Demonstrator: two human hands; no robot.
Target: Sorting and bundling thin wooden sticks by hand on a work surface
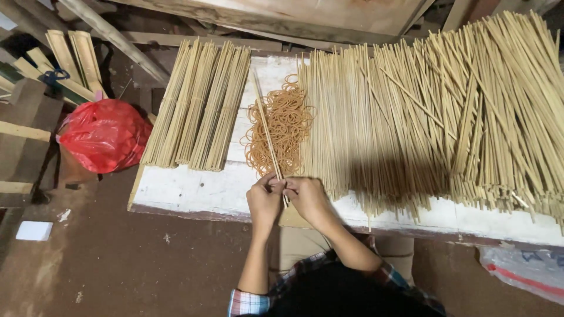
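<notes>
Head view: bamboo sticks (269, 138) pinched between both hands (286, 198)

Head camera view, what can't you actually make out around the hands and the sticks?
- Left hand and right hand: fingertips curl together, hiding their grip on the thin sticks.
- Loose stick pile: cut off by the right edge.
- Red bag: contents hidden by plastic.
- Rubber bands: too tangled to count.

The loose stick pile (446, 111) runs off the right edge; fingertips seemingly hidden behind knuckles.
</notes>
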